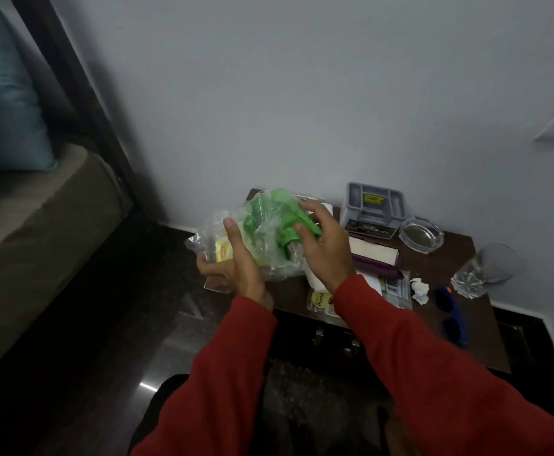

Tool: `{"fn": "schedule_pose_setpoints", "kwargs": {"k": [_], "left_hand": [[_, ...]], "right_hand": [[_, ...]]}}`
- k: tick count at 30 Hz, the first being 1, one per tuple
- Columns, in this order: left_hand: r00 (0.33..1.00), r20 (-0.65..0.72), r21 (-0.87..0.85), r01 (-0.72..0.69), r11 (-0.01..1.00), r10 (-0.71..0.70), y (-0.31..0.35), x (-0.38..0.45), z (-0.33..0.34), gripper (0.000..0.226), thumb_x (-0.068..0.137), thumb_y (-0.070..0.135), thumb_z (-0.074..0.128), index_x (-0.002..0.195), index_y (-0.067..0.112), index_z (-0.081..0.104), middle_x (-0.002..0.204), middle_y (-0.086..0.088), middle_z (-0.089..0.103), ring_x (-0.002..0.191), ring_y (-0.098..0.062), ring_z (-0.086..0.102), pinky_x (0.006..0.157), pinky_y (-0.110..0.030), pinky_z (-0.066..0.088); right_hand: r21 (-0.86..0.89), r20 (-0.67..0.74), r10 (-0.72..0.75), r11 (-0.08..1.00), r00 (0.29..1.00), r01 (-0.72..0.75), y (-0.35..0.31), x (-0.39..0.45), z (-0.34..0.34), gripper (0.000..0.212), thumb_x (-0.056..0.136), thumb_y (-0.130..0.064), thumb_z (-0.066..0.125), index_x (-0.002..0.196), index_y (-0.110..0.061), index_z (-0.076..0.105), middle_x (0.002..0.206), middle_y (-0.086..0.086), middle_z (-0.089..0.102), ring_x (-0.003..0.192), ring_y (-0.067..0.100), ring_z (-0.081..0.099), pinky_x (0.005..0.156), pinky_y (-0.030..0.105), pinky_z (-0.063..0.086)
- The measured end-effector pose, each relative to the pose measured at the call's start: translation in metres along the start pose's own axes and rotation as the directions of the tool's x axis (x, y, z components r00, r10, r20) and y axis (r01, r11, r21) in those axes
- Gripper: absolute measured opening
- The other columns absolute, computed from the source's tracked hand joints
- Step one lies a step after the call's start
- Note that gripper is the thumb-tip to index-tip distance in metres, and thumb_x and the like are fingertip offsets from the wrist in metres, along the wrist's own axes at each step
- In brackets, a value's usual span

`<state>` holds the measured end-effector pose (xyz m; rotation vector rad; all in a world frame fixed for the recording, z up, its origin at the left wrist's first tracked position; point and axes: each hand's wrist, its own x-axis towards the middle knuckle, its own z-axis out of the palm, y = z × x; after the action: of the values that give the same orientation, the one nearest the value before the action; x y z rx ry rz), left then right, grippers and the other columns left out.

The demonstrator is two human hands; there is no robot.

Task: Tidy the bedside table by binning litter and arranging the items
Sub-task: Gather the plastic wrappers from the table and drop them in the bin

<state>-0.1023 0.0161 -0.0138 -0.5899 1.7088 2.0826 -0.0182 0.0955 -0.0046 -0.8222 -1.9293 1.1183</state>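
Observation:
A clear plastic bag (269,245) stuffed with green plastic and a yellow wrapper is held over the left end of the dark bedside table (459,258). My left hand (232,261) grips the bag from below and the left side, thumb up. My right hand (325,245) presses against its right side, fingers curled over the green plastic. Loose on the table lie a crumpled white tissue (419,288), a printed wrapper (321,301), a barcode packet (395,287) and blue sunglasses (451,319).
A grey organiser tray (376,202), a glass ashtray (421,236), a book (376,255) and a drinking glass (496,263) stand along the table's back and right. A bed (32,241) is at the left. Dark glossy floor lies between them.

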Motion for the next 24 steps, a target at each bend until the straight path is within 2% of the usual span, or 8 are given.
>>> {"fn": "schedule_pose_setpoints", "kwargs": {"k": [2, 5, 10, 12, 15, 18, 21, 24], "left_hand": [[0.978, 0.207, -0.197, 0.068, 0.978, -0.026, -0.002, -0.001, 0.005, 0.100, 0.078, 0.061, 0.079, 0.154, 0.030, 0.023, 0.144, 0.002, 0.044, 0.113, -0.012, 0.061, 0.093, -0.034, 0.054], [0.801, 0.594, -0.182, 0.219, 0.959, -0.070, -0.007, -0.009, 0.006, 0.112, 0.072, 0.064, 0.084, 0.159, 0.026, 0.025, 0.149, -0.019, 0.054, 0.128, -0.037, 0.062, 0.104, -0.059, 0.052], [0.657, 0.753, -0.206, 0.181, 0.962, 0.037, -0.011, -0.015, 0.003, 0.079, 0.087, 0.032, 0.079, 0.153, 0.020, 0.037, 0.140, -0.025, 0.060, 0.115, -0.036, 0.068, 0.090, -0.048, 0.059], [0.692, 0.720, -0.223, 0.168, 0.960, 0.046, -0.013, -0.021, 0.004, 0.061, 0.094, 0.014, 0.071, 0.148, 0.014, 0.043, 0.120, -0.022, 0.071, 0.094, -0.028, 0.074, 0.073, -0.039, 0.062], [0.808, 0.584, -0.260, 0.101, 0.960, 0.073, -0.012, -0.010, 0.005, 0.062, 0.091, -0.002, 0.066, 0.148, 0.013, 0.046, 0.106, -0.017, 0.070, 0.074, -0.022, 0.073, 0.057, -0.032, 0.059], [0.852, 0.523, -0.275, 0.150, 0.950, 0.017, -0.004, 0.016, 0.001, 0.079, 0.073, 0.014, 0.079, 0.146, 0.019, 0.049, 0.114, -0.021, 0.060, 0.069, -0.023, 0.065, 0.054, -0.033, 0.054], [0.896, 0.442, -0.232, 0.165, 0.959, -0.047, -0.009, 0.020, -0.002, 0.089, 0.050, 0.033, 0.080, 0.135, 0.027, 0.056, 0.112, -0.012, 0.069, 0.072, -0.023, 0.066, 0.056, -0.031, 0.050], [0.874, 0.480, -0.179, 0.183, 0.967, -0.077, -0.014, 0.010, 0.001, 0.087, 0.049, 0.036, 0.078, 0.133, 0.028, 0.057, 0.120, -0.013, 0.069, 0.077, -0.022, 0.064, 0.055, -0.029, 0.049]], "right_hand": [[0.053, 0.035, 0.012, 0.998, 0.999, -0.014, -0.009, -0.003, -0.007, 0.034, 0.090, -0.009, 0.064, 0.123, -0.020, 0.064, 0.108, -0.015, 0.066, 0.099, -0.007, 0.060, 0.093, 0.030, 0.055], [0.018, 0.131, 0.004, 1.000, 0.991, -0.006, -0.015, -0.011, -0.011, 0.034, 0.090, -0.012, 0.066, 0.124, -0.019, 0.066, 0.117, -0.005, 0.069, 0.107, 0.004, 0.063, 0.098, 0.035, 0.053], [-0.332, 0.289, -0.155, 0.909, 0.945, 0.251, -0.021, -0.026, -0.015, 0.029, 0.093, -0.020, 0.047, 0.106, -0.008, 0.069, 0.103, 0.008, 0.064, 0.096, 0.026, 0.055, 0.089, 0.047, 0.048], [-0.528, 0.437, -0.089, 0.780, 0.895, 0.335, -0.023, -0.029, -0.016, 0.049, 0.088, -0.032, 0.037, 0.123, -0.012, 0.064, 0.117, 0.008, 0.060, 0.103, 0.028, 0.047, 0.094, 0.047, 0.042], [-0.324, 0.538, -0.177, 0.860, 0.824, 0.396, -0.027, -0.033, -0.031, 0.036, 0.091, -0.023, 0.051, 0.120, -0.006, 0.065, 0.117, 0.008, 0.062, 0.109, 0.026, 0.049, 0.101, 0.046, 0.042], [-0.101, 0.275, -0.251, 0.952, 0.928, 0.287, -0.015, -0.037, -0.059, 0.029, 0.094, -0.010, 0.060, 0.122, -0.014, 0.068, 0.118, 0.005, 0.066, 0.106, 0.012, 0.061, 0.092, 0.023, 0.050], [-0.373, 0.036, -0.016, 0.927, 0.999, 0.029, 0.035, -0.039, -0.079, 0.038, 0.090, -0.039, 0.062, 0.125, -0.024, 0.062, 0.117, 0.000, 0.061, 0.104, 0.017, 0.060, 0.094, 0.039, 0.052], [-0.787, 0.138, 0.433, 0.594, 0.891, -0.166, 0.078, -0.061, -0.085, 0.098, 0.074, -0.076, 0.059, 0.152, -0.031, 0.021, 0.147, 0.008, 0.031, 0.134, 0.036, 0.034, 0.111, 0.051, 0.031]]}}
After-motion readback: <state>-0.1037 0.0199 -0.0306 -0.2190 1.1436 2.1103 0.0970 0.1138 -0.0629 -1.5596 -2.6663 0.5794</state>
